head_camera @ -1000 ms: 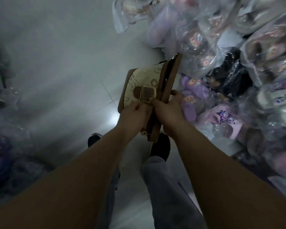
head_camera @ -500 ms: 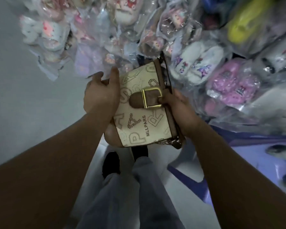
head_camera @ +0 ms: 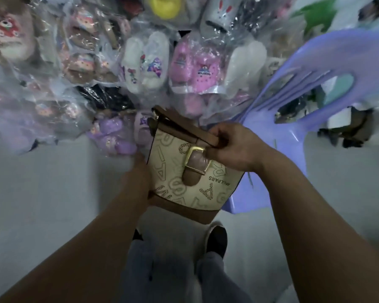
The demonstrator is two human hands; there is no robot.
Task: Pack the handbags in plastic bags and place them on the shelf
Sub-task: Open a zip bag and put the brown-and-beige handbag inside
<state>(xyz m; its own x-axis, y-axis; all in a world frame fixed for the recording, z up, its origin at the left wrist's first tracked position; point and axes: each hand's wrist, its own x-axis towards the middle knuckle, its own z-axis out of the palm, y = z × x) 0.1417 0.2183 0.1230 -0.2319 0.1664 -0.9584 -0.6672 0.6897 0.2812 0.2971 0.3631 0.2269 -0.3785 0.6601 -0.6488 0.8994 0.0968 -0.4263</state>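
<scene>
The handbag [head_camera: 184, 178] is held in the air above the floor [head_camera: 42, 204] and is carried by nothing but the hands. The near edge of a pile of bagged slippers [head_camera: 151, 62] lies behind it, and a purple chair [head_camera: 315, 110] stands just to its right. The handbag is tilted, with its buckle [head_camera: 197, 160] faced toward the camera and its brown base turned down toward the person's shoes. The right hand [head_camera: 230, 147] is closed on the handbag's top edge, the fingers curled over the brown strap [head_camera: 179, 127] that lies along it. The left hand [head_camera: 138, 173] is laid against the left side. It is blurred and partly hidden, so whether its fingers are curled behind cannot be told.

No empty plastic bag and no shelf can be made out, so the step in hand is judged to be readying the handbag for packing. The strap is best tucked flat against the body first, so that nothing is snagged at a bag's mouth. The top grip should be held firm if the left hand is freed to fetch a plastic bag. The base is best entered first, and the buckle should not be scraped against the film.
</scene>
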